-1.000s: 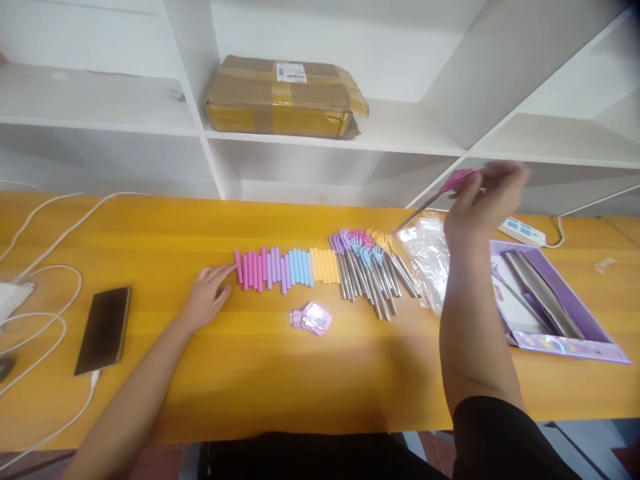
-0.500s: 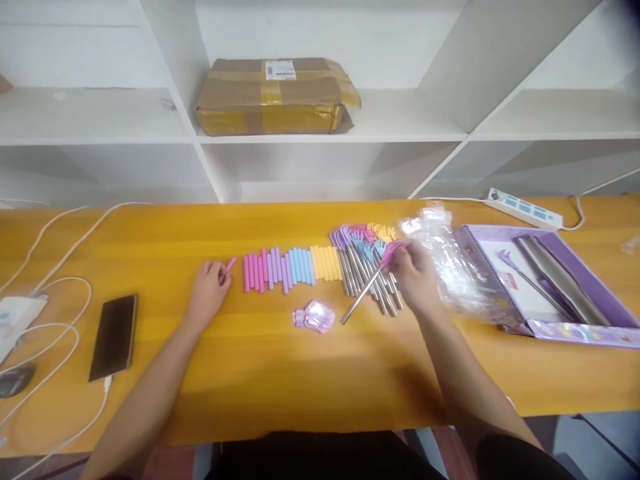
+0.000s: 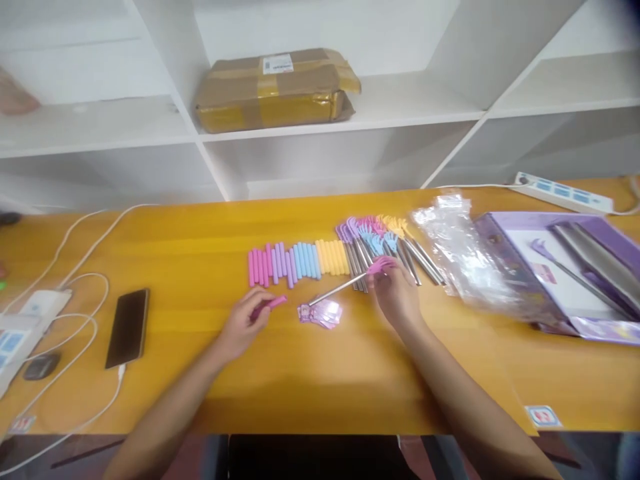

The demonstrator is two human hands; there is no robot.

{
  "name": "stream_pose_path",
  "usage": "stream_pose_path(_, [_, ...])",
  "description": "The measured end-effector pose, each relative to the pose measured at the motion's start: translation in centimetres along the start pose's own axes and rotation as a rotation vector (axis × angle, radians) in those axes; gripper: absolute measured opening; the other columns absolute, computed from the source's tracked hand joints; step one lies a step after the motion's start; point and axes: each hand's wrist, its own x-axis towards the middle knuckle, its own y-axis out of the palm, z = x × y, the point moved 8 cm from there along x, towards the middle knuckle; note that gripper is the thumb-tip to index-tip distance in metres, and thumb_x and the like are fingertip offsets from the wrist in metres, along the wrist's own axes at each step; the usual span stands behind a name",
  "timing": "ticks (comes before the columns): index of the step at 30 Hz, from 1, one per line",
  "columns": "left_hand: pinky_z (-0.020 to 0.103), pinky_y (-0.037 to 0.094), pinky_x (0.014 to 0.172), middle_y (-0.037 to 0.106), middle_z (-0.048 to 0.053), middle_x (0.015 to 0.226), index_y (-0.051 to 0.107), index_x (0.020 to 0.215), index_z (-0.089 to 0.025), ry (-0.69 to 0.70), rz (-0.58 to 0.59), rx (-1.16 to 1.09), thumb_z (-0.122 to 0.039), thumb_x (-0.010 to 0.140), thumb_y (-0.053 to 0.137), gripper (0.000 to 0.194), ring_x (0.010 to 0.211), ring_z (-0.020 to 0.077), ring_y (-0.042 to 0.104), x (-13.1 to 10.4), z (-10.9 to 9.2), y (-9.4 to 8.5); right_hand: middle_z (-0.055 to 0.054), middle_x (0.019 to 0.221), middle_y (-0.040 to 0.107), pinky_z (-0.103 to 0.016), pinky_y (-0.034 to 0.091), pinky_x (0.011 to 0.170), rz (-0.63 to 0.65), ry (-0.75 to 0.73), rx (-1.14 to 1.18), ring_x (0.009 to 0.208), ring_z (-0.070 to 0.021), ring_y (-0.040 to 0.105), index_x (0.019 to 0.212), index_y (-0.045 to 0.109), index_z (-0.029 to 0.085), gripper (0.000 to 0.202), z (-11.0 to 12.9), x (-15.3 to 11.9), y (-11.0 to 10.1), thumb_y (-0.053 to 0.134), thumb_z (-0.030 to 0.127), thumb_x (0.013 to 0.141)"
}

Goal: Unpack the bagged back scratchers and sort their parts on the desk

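My left hand [image 3: 245,323] is closed around a pink tube [image 3: 278,302], whose end sticks out to the right. My right hand [image 3: 398,295] grips a back scratcher by its pink claw head; the thin metal rod [image 3: 336,291] slants down to the left. The rod's tip is over a small pile of purple-pink cards [image 3: 327,315]. Behind my hands lies a row of tubes: pink [image 3: 259,268], purple [image 3: 283,263], blue [image 3: 307,261] and yellow [image 3: 333,257]. Beyond the right hand is a heap of back scratchers [image 3: 364,239] with purple, pink, blue and yellow heads.
Clear plastic bags [image 3: 450,243] lie right of the heap, beside an open purple box [image 3: 565,303] holding another back scratcher. A power strip [image 3: 563,193] is behind it. At left are a phone [image 3: 127,328] and white cables. A taped carton [image 3: 275,93] sits on the shelf.
My left hand has moved right and nearer with the pink tube. The right hand has come slightly left, bringing the back scratcher's rod over the cards. The camera view has shifted a little.
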Motion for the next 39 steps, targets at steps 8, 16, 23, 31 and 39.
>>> stream_pose_path(8, [0.031,0.049,0.077,0.065,0.007,0.102,0.078,0.126,-0.024,0.006,0.040,-0.081,-0.041,0.111,0.056,0.031,0.088,0.0197,0.061,-1.3,2.3,2.7,0.000,0.076,0.066,-0.029,0.054,0.063,0.009,0.005,0.059,0.066,-0.0159,0.062,0.092,0.067,0.024,0.007,-1.2,-2.1,0.2,0.066,0.026,0.086])
stream_pose_path(16, [0.033,0.051,0.081,0.067,0.008,0.104,0.079,0.126,-0.024,0.016,0.014,-0.076,-0.042,0.110,0.057,0.033,0.089,0.0205,0.062,-1.2,1.8,2.2,0.000,0.079,0.064,-0.033,0.057,0.065,0.079,-0.057,-0.011,0.066,-0.0172,0.062,0.091,0.064,0.025,0.006,-0.6,-2.7,1.1,0.064,0.030,0.087])
stream_pose_path(23, [0.034,0.051,0.082,0.068,0.009,0.106,0.081,0.123,-0.024,0.023,0.025,-0.109,-0.043,0.109,0.060,0.031,0.094,0.0221,0.065,-1.4,1.9,2.4,0.000,0.083,0.066,-0.032,0.058,0.068,0.063,-0.054,0.017,0.071,-0.0167,0.065,0.098,0.066,0.025,0.009,-0.7,-3.7,1.2,0.065,0.030,0.090])
stream_pose_path(31, [0.034,0.051,0.077,0.070,0.009,0.102,0.082,0.119,-0.023,0.004,-0.019,-0.142,-0.046,0.107,0.062,0.033,0.088,0.0218,0.064,-1.3,1.8,1.8,0.000,0.083,0.067,-0.033,0.060,0.070,0.050,-0.051,0.024,0.072,-0.0175,0.067,0.095,0.063,0.026,0.006,-0.4,-3.9,1.4,0.064,0.029,0.089])
stream_pose_path(39, [0.034,0.056,0.079,0.075,0.008,0.106,0.082,0.118,-0.025,0.002,-0.185,-0.034,-0.034,0.104,0.066,0.024,0.096,0.0223,0.070,-1.1,1.6,0.4,0.003,0.081,0.064,-0.032,0.052,0.067,0.095,-0.197,-0.255,0.067,-0.0166,0.060,0.110,0.064,0.030,0.019,1.0,-4.1,1.2,0.060,0.024,0.092])
